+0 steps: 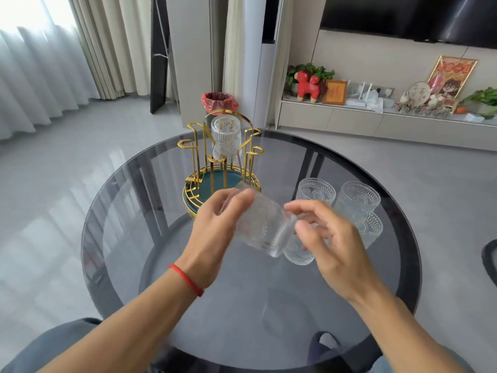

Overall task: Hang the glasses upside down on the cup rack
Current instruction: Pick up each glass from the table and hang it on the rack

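Note:
A gold wire cup rack [194,157] with a teal base stands on the far side of the round smoked-glass table [129,238]. One clear ribbed glass [225,135] hangs upside down on a rear peg of it. My left hand [212,232] grips a blurred, tilted clear glass [265,227] in the air just in front of the rack. My right hand [330,240] touches that glass's near end with its fingertips. Upright glasses stand to the right: one [316,192], another [359,196], a third [372,228], and one [297,253] partly hidden under my right hand.
A bin with a red liner [219,102] stands on the floor behind the rack. A low TV cabinet [349,119] with ornaments runs along the right wall. A dark chair edge [488,254] shows at the right. My knees are under the table's near edge.

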